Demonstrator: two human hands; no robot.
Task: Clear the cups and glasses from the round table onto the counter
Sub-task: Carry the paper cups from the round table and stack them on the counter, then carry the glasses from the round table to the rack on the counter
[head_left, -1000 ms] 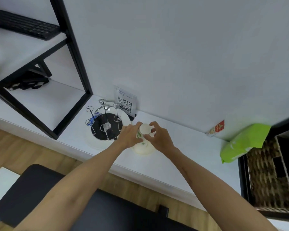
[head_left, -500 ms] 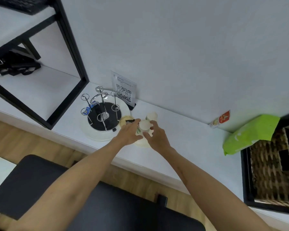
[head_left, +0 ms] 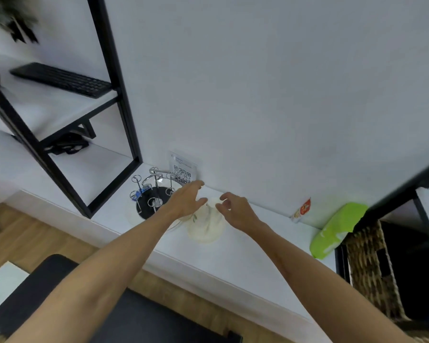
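Note:
A stack of white cups with green leaf print (head_left: 206,220) stands on the white counter (head_left: 245,253), beside the wall. Both my hands hover just above it with nothing in them. My left hand (head_left: 185,201) has its fingers spread over the stack's left side. My right hand (head_left: 235,210) is open with curled fingers over its right side. The top of the stack is partly hidden behind my fingers. The round table is out of view.
A metal cup rack on a black-and-white round base (head_left: 152,198) stands left of the cups, a QR-code sign (head_left: 182,169) behind it. A green pouch (head_left: 337,229), a red packet (head_left: 302,210), a wicker basket (head_left: 372,273) lie right. A black shelf frame (head_left: 124,102) rises left.
Both hands have let go of the cups and lifted slightly apart; the stack now stands on the counter by itself. The view has tilted upward.

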